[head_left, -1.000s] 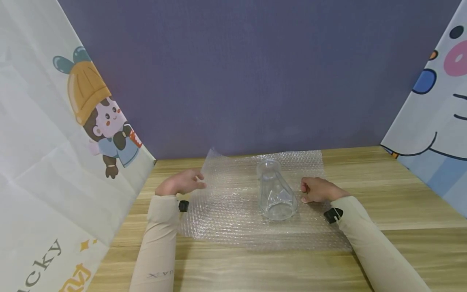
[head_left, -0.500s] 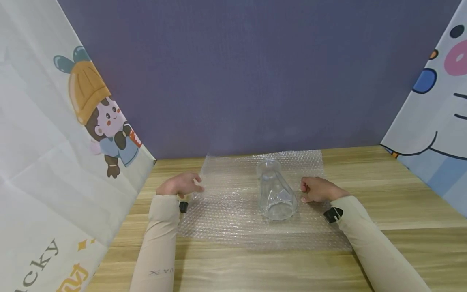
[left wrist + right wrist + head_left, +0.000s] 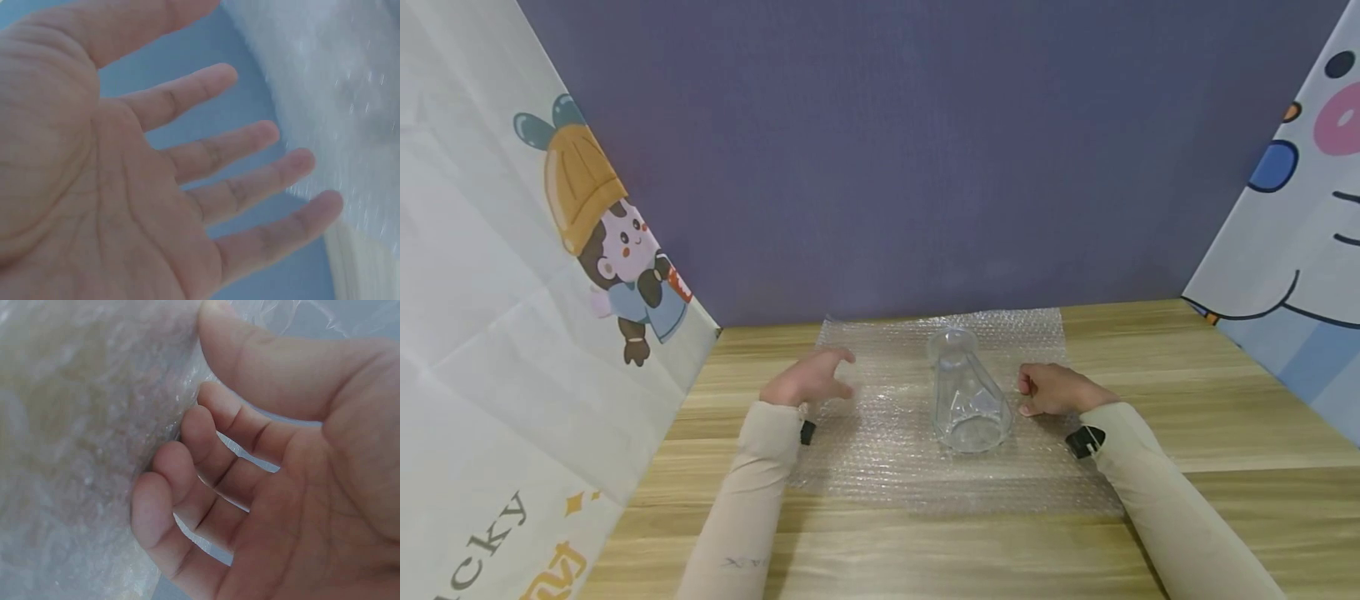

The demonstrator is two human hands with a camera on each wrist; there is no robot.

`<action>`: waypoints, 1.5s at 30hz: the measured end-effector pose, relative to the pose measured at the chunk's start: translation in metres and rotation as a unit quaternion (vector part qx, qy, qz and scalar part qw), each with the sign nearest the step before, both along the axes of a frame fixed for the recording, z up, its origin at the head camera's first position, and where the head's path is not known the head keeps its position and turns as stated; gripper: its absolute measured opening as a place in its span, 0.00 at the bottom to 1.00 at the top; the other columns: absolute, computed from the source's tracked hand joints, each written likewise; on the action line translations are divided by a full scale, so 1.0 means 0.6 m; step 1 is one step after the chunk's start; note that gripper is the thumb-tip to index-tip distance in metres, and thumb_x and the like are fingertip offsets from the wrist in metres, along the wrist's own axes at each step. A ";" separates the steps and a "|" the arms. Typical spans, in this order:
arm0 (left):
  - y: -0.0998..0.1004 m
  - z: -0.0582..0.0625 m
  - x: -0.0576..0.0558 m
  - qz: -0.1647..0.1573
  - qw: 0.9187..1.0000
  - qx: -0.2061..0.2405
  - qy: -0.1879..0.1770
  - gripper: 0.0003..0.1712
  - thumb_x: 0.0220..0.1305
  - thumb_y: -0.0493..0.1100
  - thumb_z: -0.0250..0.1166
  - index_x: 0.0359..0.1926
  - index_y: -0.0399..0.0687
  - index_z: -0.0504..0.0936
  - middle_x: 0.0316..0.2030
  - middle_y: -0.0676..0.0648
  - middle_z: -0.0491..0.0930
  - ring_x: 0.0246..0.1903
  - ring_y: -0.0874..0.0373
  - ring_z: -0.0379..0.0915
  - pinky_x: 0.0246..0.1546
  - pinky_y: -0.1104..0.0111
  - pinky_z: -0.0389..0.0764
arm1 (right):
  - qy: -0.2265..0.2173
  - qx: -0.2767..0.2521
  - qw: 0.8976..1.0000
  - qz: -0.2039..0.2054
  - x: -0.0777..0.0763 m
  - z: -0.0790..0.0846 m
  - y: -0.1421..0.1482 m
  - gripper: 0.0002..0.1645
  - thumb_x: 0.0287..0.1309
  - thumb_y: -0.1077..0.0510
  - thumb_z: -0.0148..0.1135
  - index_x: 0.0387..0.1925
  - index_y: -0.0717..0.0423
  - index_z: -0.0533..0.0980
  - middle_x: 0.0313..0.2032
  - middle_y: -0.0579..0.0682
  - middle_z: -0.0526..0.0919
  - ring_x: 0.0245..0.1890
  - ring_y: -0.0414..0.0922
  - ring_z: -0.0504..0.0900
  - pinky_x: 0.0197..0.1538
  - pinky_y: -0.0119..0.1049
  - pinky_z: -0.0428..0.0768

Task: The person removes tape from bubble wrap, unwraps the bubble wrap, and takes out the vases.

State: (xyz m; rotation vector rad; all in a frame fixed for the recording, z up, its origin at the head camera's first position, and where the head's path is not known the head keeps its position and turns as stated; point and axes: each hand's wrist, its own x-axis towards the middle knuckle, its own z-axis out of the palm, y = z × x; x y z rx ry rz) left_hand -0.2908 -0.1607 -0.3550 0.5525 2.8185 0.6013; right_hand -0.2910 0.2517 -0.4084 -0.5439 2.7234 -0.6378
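Observation:
A clear glass vase (image 3: 970, 400) lies on its side on a sheet of bubble wrap (image 3: 880, 450), its wide base toward me and its rim toward the back. To its left, my left hand (image 3: 811, 377) hovers over the sheet's left part, holding nothing; the left wrist view shows its fingers spread, with bubble wrap (image 3: 331, 81) beyond them. My right hand (image 3: 1060, 390) rests just right of the vase, over the sheet's right side. Its fingers (image 3: 187, 469) are loosely curled, tips against the bubble wrap (image 3: 69, 456), and the thumb stands apart from them.
The wooden table (image 3: 880, 550) runs under the sheet. A dark blue panel (image 3: 925, 167) rises along its back edge, close behind the wrap. Printed cartoon sheets, one on the left (image 3: 490, 275) and one on the right (image 3: 1262, 242), stand along the sides.
The bubble wrap's raised back-left corner has come down flat. My left hand shifted slightly left, then moved right over the sheet. The right hand and the vase have stayed put.

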 end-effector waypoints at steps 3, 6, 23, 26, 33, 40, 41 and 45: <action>0.023 -0.012 0.004 -0.003 1.000 -0.022 -0.014 0.37 0.61 0.41 0.71 0.70 0.44 0.71 0.70 0.37 0.71 0.69 0.41 0.68 0.71 0.49 0.70 | -0.004 0.000 1.000 -0.002 0.000 0.001 -0.001 0.16 0.62 0.57 0.71 0.38 0.57 0.70 0.29 0.47 0.69 0.28 0.43 0.68 0.34 0.36 0.67; 0.043 -0.023 0.010 -0.012 0.998 -0.048 -0.025 0.38 0.60 0.42 0.72 0.72 0.48 0.71 0.69 0.38 0.72 0.67 0.41 0.70 0.70 0.48 0.72 | -0.008 0.002 1.000 -0.003 0.000 0.003 -0.002 0.15 0.62 0.57 0.71 0.38 0.57 0.70 0.29 0.47 0.70 0.28 0.43 0.68 0.34 0.36 0.67; 0.084 -0.057 0.015 -0.015 0.993 -0.095 -0.066 0.45 0.60 0.51 0.75 0.76 0.56 0.66 0.79 0.39 0.56 0.77 0.35 0.51 0.74 0.39 0.61 | -0.009 0.014 1.000 -0.008 -0.005 -0.001 0.000 0.15 0.62 0.57 0.71 0.38 0.56 0.71 0.30 0.48 0.72 0.29 0.44 0.69 0.34 0.36 0.68; 0.084 -0.058 0.015 -0.016 0.993 -0.095 -0.065 0.45 0.60 0.51 0.75 0.76 0.56 0.67 0.78 0.39 0.57 0.77 0.35 0.52 0.73 0.39 0.62 | -0.010 0.013 1.000 -0.010 -0.003 0.000 0.000 0.15 0.62 0.57 0.71 0.38 0.56 0.71 0.30 0.48 0.72 0.29 0.44 0.69 0.35 0.36 0.68; 0.084 -0.057 0.017 -0.010 0.994 -0.089 -0.067 0.43 0.60 0.50 0.75 0.75 0.59 0.68 0.76 0.41 0.61 0.76 0.38 0.54 0.72 0.41 0.65 | -0.003 0.011 1.000 -0.001 0.000 -0.002 -0.002 0.15 0.62 0.56 0.71 0.38 0.57 0.71 0.29 0.48 0.71 0.28 0.43 0.69 0.34 0.36 0.68; 0.085 -0.061 0.014 -0.016 0.994 -0.095 -0.060 0.43 0.60 0.50 0.75 0.74 0.60 0.69 0.74 0.42 0.65 0.74 0.38 0.58 0.73 0.43 0.66 | -0.005 0.012 1.000 -0.002 -0.002 -0.002 0.000 0.15 0.63 0.57 0.71 0.38 0.57 0.71 0.29 0.48 0.72 0.28 0.44 0.69 0.34 0.36 0.68; 0.086 -0.062 0.013 -0.017 0.994 -0.095 -0.059 0.42 0.60 0.50 0.75 0.74 0.60 0.69 0.74 0.41 0.65 0.74 0.38 0.58 0.73 0.43 0.65 | -0.007 0.012 1.000 -0.004 -0.002 -0.001 0.000 0.15 0.63 0.57 0.71 0.38 0.57 0.71 0.29 0.48 0.72 0.29 0.44 0.69 0.34 0.36 0.68; 0.088 -0.062 0.014 -0.012 0.995 -0.084 -0.058 0.43 0.58 0.47 0.76 0.74 0.58 0.71 0.74 0.40 0.65 0.74 0.37 0.57 0.74 0.43 0.64 | -0.010 0.005 1.000 -0.007 -0.003 -0.002 0.001 0.15 0.63 0.57 0.70 0.38 0.57 0.71 0.29 0.48 0.71 0.29 0.44 0.69 0.34 0.36 0.68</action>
